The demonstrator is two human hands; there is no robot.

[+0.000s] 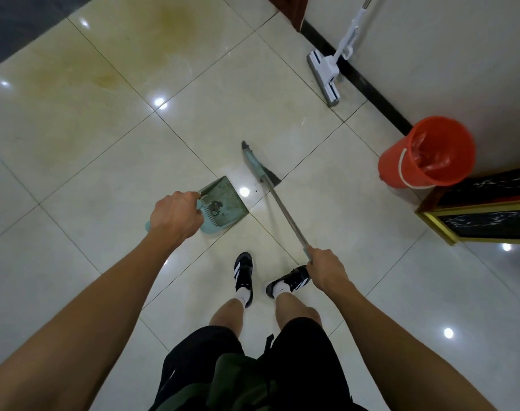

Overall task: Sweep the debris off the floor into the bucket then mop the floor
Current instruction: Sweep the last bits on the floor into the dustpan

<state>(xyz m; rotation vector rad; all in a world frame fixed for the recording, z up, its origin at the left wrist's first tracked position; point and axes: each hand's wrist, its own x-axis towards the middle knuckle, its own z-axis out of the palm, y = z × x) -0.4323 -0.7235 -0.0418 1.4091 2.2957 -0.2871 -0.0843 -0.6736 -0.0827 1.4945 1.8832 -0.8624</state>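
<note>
The person stands over a glossy cream tiled floor (104, 143), in the sweeping step of the task. The left hand (175, 215) is curled round the handle of a pale green plastic dustpan (226, 200), whose mouth faces the broom; a small dark clump of debris (215, 206) already lies inside the pan near its toothed back edge. The right hand (327, 268) grips the grey metal handle of a teal-headed broom (254, 161), whose dark bristles sit just beside the pan's open edge, with a few dark specks on the tile between them. The orange plastic bucket (427, 152), lined with a clear bag, stands well apart to the right against the wall, and a white flat mop (327, 75) leans on the wall farther back. A yellowish stain marks the tiles at the far left. Judging from this, sweeping looks nearly finished: the next move probably calls for drawing the remaining specks into the pan, then carrying the pan level to the bucket and tipping it in before taking up the mop.
</note>
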